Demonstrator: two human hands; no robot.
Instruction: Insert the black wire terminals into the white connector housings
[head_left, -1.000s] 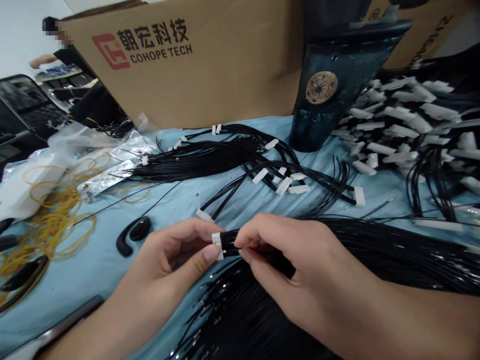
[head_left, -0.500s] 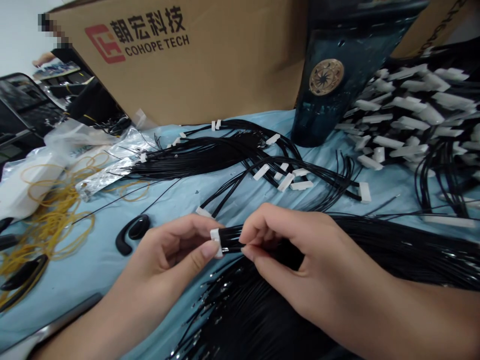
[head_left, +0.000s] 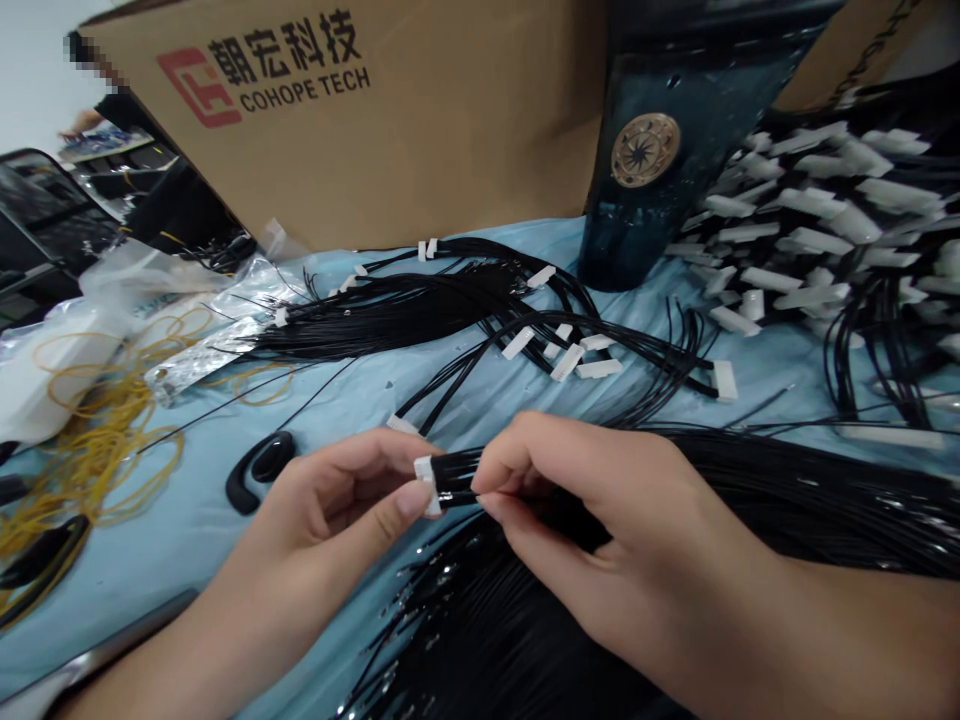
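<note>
My left hand (head_left: 352, 500) pinches a small white connector housing (head_left: 426, 470) between thumb and fingers. Several black wires (head_left: 456, 466) run from the housing's right side toward my right hand (head_left: 555, 500). The thumb and forefinger of that hand are closed on a black wire right beside the housing; a shiny metal terminal shows at the wire's end, at the housing's edge. How deep the terminal sits cannot be made out. Under both hands spreads a thick bundle of loose black wires (head_left: 480, 620) with metal tips pointing left.
A cardboard box (head_left: 450, 130) and a dark blue tumbler (head_left: 630, 230) stand behind. White-ended harnesses (head_left: 817, 240) are heaped at the right. Yellow rubber bands (head_left: 112, 430), a black earpiece (head_left: 262, 465) and a metal strip (head_left: 202, 360) lie left. Another person's arm (head_left: 86, 122) shows far left.
The whole view has shifted slightly left. The metal terminal appears a little closer to the white housing, with both hands keeping their hold.
</note>
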